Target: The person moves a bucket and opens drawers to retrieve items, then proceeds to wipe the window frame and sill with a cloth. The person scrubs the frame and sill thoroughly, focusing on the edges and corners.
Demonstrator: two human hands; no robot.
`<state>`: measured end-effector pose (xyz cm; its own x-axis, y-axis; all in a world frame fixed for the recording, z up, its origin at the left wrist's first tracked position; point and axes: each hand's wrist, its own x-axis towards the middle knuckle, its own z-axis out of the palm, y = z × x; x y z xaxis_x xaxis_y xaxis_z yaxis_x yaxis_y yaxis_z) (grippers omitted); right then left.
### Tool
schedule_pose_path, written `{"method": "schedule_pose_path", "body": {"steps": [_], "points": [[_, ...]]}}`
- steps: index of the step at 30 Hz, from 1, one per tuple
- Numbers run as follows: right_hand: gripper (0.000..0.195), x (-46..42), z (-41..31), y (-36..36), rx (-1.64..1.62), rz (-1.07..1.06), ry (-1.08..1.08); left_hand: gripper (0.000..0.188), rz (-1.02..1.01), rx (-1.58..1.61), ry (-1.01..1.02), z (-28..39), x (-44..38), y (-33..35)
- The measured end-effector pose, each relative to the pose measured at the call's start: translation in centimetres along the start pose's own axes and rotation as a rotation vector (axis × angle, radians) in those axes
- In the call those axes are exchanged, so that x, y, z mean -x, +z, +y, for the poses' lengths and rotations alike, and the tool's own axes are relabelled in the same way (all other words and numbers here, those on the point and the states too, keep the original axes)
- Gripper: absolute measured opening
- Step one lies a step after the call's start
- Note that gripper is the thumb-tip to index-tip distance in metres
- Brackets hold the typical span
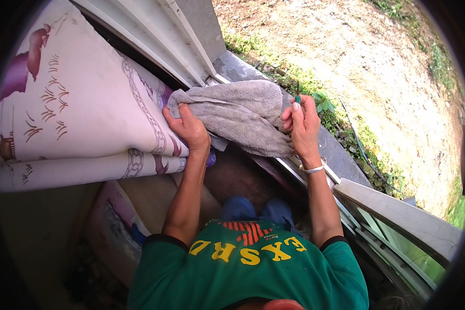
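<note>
My left hand [190, 126] pinches one end of a grey terry towel [240, 112] between thumb and fingers. The bunched towel stretches across the window sill towards my right hand [303, 124]. Between that hand's thumb and fingers is a small tool with a green handle [297, 99]; its thin dark shaft points away from me. The towel's right end lies against or just under the right hand's lower fingers, and I cannot tell whether they also grip it.
A white printed cloth [85, 104] spreads at the left. Ahead is a ribbed, light-coloured window frame [147, 38], with another frame rail [395, 217] at the right. Outside lie a grey ledge [341, 159], a dark hose [356, 139] and sunlit ground [356, 69] with weeds.
</note>
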<state>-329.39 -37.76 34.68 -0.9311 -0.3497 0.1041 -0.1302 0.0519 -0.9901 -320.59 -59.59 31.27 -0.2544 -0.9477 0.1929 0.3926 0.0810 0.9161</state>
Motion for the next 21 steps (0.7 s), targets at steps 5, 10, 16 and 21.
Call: {"method": "schedule_pose_path", "body": {"steps": [5,10,16,21], "points": [[0.015,2.5,-1.2,0.1,0.667,0.035,-0.473,0.03,0.11,0.103,-0.36,0.8,-1.7,-1.5],[0.016,2.0,-0.5,2.5,1.026,-0.282,-0.396,0.029,0.046,0.205,-0.47,2.1,-0.4,-2.6],[0.021,-3.8,2.6,9.0,1.087,-0.43,-0.635,0.053,-0.126,0.14,-0.157,3.0,1.6,-1.5],[0.015,-7.6,1.8,13.8,1.021,-0.463,-0.711,0.056,-0.612,-0.397,0.273,2.3,-0.1,-0.9]]}}
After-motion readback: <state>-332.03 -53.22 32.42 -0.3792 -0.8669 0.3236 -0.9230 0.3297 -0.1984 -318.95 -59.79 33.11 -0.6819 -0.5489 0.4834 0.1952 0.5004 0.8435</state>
